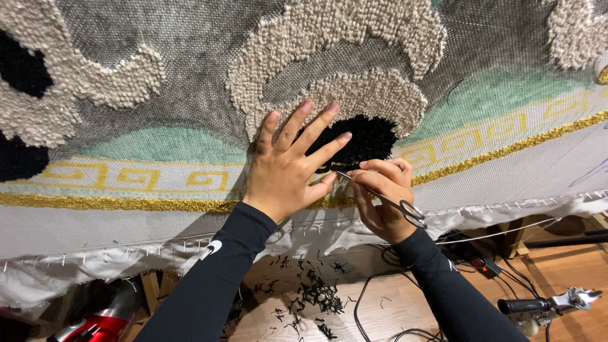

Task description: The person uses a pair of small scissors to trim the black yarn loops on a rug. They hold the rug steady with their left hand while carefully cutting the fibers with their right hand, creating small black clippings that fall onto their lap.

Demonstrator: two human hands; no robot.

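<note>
Two hands point(288, 168), one scissors point(386, 197), one rug point(158, 95)

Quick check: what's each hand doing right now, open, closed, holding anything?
Left hand: open, fingers spread flat against the rug cloth, holding nothing.
Right hand: closed on small scissors, tips by the black tuft patch.

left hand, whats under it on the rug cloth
The left hand lies flat on the grey backing cloth, fingertips reaching the black tuft patch and beige loops. What lies directly beneath the palm is covered.
</note>
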